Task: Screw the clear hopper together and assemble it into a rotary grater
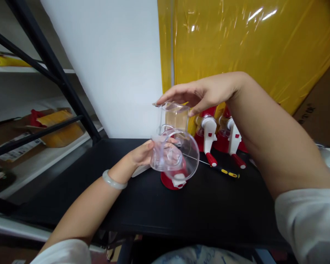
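Note:
A clear plastic housing point(194, 157) with a round opening facing me and an upright hollow tube is held above the black table. My left hand point(143, 153) grips its left side, and some fingers show through the plastic. From above, my right hand point(200, 93) spans the top of the tube, fingers at the far left rim and thumb at the right. Below and partly behind the housing stands a red base point(167, 182) with a white fitting point(179, 182); I cannot tell whether the housing touches it.
Red-and-white hand-crank machines point(209, 128) stand at the back right, partly behind my right arm. A screwdriver point(225, 171) with a black-and-yellow handle lies before them. White board point(107, 66) and yellow-wrapped material point(236, 44) rise behind. A shelf rack point(52, 66) is left.

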Demonstrator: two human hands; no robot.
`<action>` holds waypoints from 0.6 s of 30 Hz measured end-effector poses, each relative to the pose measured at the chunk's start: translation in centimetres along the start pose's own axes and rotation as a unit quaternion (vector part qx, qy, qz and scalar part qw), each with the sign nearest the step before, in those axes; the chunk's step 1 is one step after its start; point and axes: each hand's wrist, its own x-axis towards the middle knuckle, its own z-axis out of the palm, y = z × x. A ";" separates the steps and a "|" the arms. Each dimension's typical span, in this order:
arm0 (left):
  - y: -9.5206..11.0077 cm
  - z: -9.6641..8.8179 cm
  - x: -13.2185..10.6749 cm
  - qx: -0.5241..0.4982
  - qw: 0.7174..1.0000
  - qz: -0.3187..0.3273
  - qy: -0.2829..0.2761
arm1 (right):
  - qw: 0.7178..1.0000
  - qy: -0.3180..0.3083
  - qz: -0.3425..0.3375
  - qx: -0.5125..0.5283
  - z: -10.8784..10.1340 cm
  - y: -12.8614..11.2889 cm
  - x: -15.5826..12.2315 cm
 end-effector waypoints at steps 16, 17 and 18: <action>-2.0 5.9 -1.1 0.231 0.911 0.068 0.335 | 0.969 0.202 0.122 -0.074 6.8 -2.3 2.4; -2.2 6.0 -1.6 0.221 0.922 0.061 0.313 | 0.976 0.183 0.107 -0.057 6.5 -1.8 2.2; -2.3 6.0 -2.1 0.217 0.929 0.059 0.294 | 0.982 0.164 0.090 -0.037 6.2 -1.3 2.1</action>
